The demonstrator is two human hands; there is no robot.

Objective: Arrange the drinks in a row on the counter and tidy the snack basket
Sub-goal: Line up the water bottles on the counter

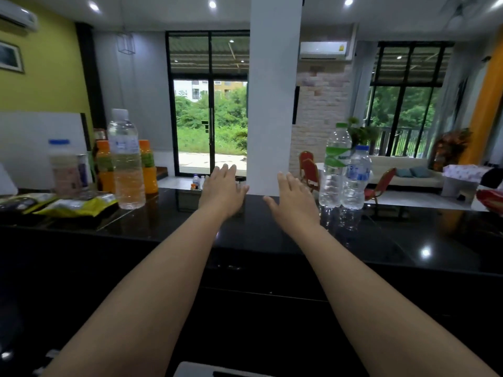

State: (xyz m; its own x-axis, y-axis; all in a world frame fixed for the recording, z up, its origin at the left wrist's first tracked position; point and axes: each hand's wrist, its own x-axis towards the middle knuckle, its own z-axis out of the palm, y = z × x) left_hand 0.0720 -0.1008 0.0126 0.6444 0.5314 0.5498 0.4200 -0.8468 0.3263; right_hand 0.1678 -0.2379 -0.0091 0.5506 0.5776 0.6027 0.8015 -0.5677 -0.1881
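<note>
Both my arms stretch out over the black counter (245,235). My left hand (221,191) and my right hand (292,201) hover flat with straight fingers and hold nothing. Left of them stands a tall clear water bottle (125,161). Behind it are two orange juice bottles (104,167) (148,167), and further left a blue-capped bottle (64,168). Yellow snack packets (76,205) lie at the counter's left. To the right of my right hand stand a green-labelled water bottle (336,167) and a smaller blue-labelled one (356,178), side by side.
A red snack bag (491,201) shows at the right edge of the counter. A white pillar (273,91) rises just behind the counter. Red chairs (310,170) and a sofa stand in the room beyond. A white object (217,371) lies at the bottom edge.
</note>
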